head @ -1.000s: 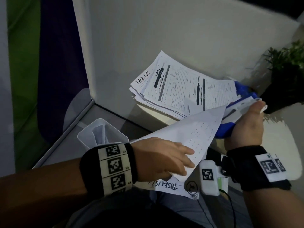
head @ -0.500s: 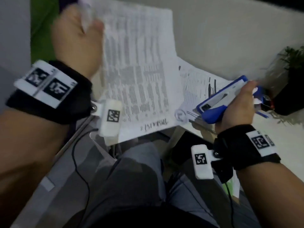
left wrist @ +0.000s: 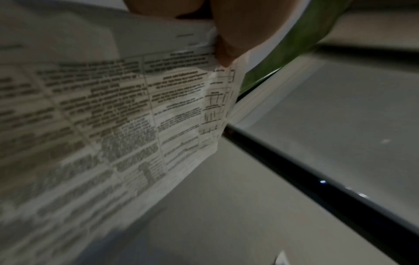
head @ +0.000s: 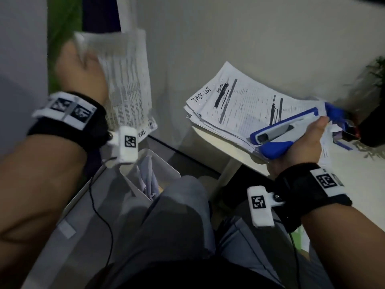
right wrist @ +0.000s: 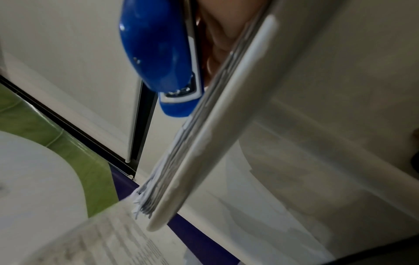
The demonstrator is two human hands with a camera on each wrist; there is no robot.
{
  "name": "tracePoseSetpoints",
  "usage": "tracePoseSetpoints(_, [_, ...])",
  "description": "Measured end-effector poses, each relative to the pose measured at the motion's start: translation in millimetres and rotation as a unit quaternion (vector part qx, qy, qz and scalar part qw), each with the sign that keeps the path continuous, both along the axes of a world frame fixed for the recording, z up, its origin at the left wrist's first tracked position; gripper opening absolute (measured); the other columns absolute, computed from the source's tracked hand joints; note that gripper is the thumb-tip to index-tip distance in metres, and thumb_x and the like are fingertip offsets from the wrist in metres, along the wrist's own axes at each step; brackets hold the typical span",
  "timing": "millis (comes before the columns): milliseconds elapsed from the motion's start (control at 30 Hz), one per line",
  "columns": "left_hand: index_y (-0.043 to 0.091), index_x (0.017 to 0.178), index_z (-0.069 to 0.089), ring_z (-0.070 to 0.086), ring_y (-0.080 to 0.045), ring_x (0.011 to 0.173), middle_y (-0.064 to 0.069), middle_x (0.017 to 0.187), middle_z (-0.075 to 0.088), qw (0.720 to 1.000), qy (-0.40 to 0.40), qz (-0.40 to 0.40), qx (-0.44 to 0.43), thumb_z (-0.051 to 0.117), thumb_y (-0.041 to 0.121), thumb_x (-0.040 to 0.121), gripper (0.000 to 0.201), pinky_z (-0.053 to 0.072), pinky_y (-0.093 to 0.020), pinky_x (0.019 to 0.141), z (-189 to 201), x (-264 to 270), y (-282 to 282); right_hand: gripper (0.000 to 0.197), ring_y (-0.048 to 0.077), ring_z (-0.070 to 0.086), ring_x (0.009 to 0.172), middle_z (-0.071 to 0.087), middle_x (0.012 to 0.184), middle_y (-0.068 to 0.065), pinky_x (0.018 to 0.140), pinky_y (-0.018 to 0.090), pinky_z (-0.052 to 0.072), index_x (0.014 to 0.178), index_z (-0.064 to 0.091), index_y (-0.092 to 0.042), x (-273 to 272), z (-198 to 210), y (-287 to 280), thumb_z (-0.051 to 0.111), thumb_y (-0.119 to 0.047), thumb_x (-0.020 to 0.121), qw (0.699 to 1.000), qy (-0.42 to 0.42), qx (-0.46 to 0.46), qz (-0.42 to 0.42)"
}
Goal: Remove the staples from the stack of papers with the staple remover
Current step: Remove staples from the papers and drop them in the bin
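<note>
Papers (head: pixel 239 107) lie stacked on the white desk (head: pixel 220 142), reaching over its near edge. On them, the right hand (head: pixel 300 144) wraps its fingers round the blue staple remover (head: pixel 279 134), thumb on top. Raised well to the left, the left hand (head: pixel 81 67) pinches a loose printed sheet (head: pixel 129 84) by its upper corner, above a white bin (head: pixel 164 170).
</note>
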State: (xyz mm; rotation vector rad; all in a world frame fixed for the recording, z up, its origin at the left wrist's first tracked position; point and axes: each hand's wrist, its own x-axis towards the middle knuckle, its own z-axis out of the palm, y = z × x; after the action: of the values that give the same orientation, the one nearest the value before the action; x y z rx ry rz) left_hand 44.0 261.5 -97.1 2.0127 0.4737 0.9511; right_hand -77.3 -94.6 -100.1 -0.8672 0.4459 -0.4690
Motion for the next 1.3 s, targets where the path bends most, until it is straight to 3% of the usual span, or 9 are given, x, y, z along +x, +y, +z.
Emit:
tracePoseSetpoints(67, [0.007, 0.117, 0.055, 0.052, -0.017, 0.093, -0.006, 0.107, 0.057, 0.998, 0.051, -0.038, -0.022, 0.040, 0.024, 0.096, 0.031, 0.035, -0.017, 0.075, -17, -22, -22, 0.051, 0.025, 0.071, 0.101, 0.073, 0.113, 0.004, 0.079, 0.046, 0.060, 0.129, 0.056, -0.022, 1, -1, -3, 0.032, -0.056, 0.100, 1.000, -0.012, 0.004, 0.021])
tracePoseSetpoints(233, [0.008, 0.118, 0.058, 0.056, -0.027, 0.106, -0.014, 0.119, 0.057, 0.993, 0.090, -0.049, -0.056, 0.040, 0.025, 0.097, 0.032, 0.045, -0.034, 0.090, -81, -29, -24, 0.058, 0.029, 0.069, 0.105, 0.071, 0.119, 0.006, 0.088, 0.054, 0.055, 0.135, 0.053, -0.023, 2, -4, -3, 0.030, -0.062, 0.098, 0.999, 0.001, -0.021, 0.030])
tracePoseSetpoints(433, [0.011, 0.123, 0.053, 0.050, -0.030, 0.110, -0.017, 0.129, 0.044, 0.984, 0.154, -0.080, -0.029, 0.037, 0.018, 0.099, 0.029, 0.038, -0.026, 0.086, -113, -45, -42, 0.060, 0.032, 0.068, 0.107, 0.070, 0.120, 0.006, 0.091, 0.058, 0.051, 0.134, 0.054, -0.024, 4, -8, -6, 0.032, -0.064, 0.095, 1.000, 0.004, -0.016, 0.024])
tracePoseSetpoints(533, [0.017, 0.124, 0.052, 0.052, -0.037, 0.104, -0.019, 0.124, 0.047, 0.954, 0.271, -0.123, 0.046, 0.041, 0.014, 0.095, 0.031, 0.044, -0.039, 0.087, -132, -45, -40, 0.060, 0.034, 0.068, 0.106, 0.071, 0.117, 0.006, 0.093, 0.063, 0.047, 0.131, 0.056, -0.024, 4, -8, -6, 0.033, -0.066, 0.094, 1.000, 0.015, -0.004, 0.026])
tracePoseSetpoints(633, [0.015, 0.127, 0.049, 0.053, -0.040, 0.100, -0.022, 0.122, 0.048, 0.911, 0.356, -0.160, 0.132, 0.041, 0.009, 0.093, 0.036, 0.044, -0.040, 0.079, -140, -42, -32, 0.057, 0.030, 0.070, 0.102, 0.072, 0.115, 0.005, 0.089, 0.057, 0.053, 0.128, 0.057, -0.024, 3, -6, -5, 0.030, -0.063, 0.097, 0.999, 0.011, -0.010, 0.028])
tracePoseSetpoints(767, [0.012, 0.122, 0.048, 0.054, -0.041, 0.098, -0.024, 0.117, 0.051, 0.928, 0.341, -0.117, 0.096, 0.040, 0.006, 0.090, 0.034, 0.039, -0.036, 0.069, -135, -30, -13, 0.057, 0.030, 0.068, 0.107, 0.070, 0.120, 0.007, 0.092, 0.056, 0.053, 0.135, 0.051, -0.024, 3, -7, -5, 0.035, -0.062, 0.096, 1.000, -0.001, -0.014, 0.017])
tracePoseSetpoints(933, [0.014, 0.120, 0.050, 0.055, -0.039, 0.102, -0.022, 0.119, 0.054, 0.958, 0.287, -0.028, 0.008, 0.041, 0.014, 0.094, 0.027, 0.042, -0.038, 0.076, -125, -19, 1, 0.059, 0.033, 0.068, 0.108, 0.070, 0.120, 0.007, 0.093, 0.060, 0.049, 0.134, 0.054, -0.022, 3, -9, -3, 0.030, -0.062, 0.097, 1.000, 0.000, -0.027, 0.008])
tracePoseSetpoints(1067, [0.015, 0.123, 0.050, 0.054, -0.037, 0.104, -0.020, 0.123, 0.052, 0.948, 0.302, -0.093, 0.042, 0.043, 0.010, 0.092, 0.032, 0.043, -0.039, 0.081, -128, -22, -4, 0.055, 0.030, 0.069, 0.104, 0.072, 0.115, 0.006, 0.091, 0.058, 0.052, 0.132, 0.054, -0.022, 2, -6, 0, 0.031, -0.058, 0.099, 1.000, -0.001, -0.026, -0.004])
tracePoseSetpoints(1300, [0.017, 0.124, 0.055, 0.054, -0.027, 0.111, -0.010, 0.128, 0.053, 0.888, 0.344, -0.269, 0.141, 0.054, 0.004, 0.090, 0.036, 0.039, -0.028, 0.083, -133, -35, -30, 0.053, 0.026, 0.071, 0.101, 0.073, 0.113, 0.004, 0.086, 0.051, 0.056, 0.135, 0.052, -0.021, -2, -1, 4, 0.030, -0.056, 0.101, 0.999, 0.011, -0.049, -0.018])
